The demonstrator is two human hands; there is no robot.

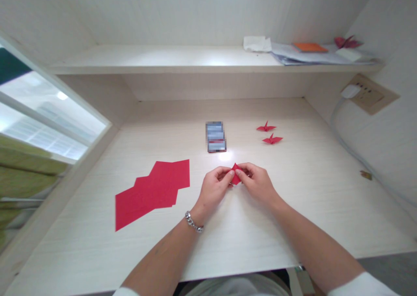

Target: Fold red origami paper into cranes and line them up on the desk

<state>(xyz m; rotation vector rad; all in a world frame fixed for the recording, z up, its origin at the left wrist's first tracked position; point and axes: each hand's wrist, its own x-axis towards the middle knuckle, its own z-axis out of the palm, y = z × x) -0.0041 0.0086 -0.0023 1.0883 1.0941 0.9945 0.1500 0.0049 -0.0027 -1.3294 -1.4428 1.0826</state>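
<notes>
A small folded piece of red paper (pixel 236 177) is held up just over the desk between my two hands. My left hand (pixel 216 184) pinches its left side with the thumb in front. From the other side, my right hand (pixel 257 181) grips it, thumb pressed on the paper's face. The fingers behind the paper are partly hidden. Beyond my right hand, two finished red paper cranes, one crane (pixel 266 127) behind the other crane (pixel 273 139), sit on the desk. Several overlapping red paper sheets (pixel 156 185) lie flat to the left of my left hand.
A phone (pixel 215 137) lies beyond my hands. The shelf (pixel 163 56) above carries papers (pixel 302 57), an orange piece (pixel 309 47) and another red crane (pixel 348 42). A white plug (pixel 351 91) with a cable (pixel 345 146) is at the right wall.
</notes>
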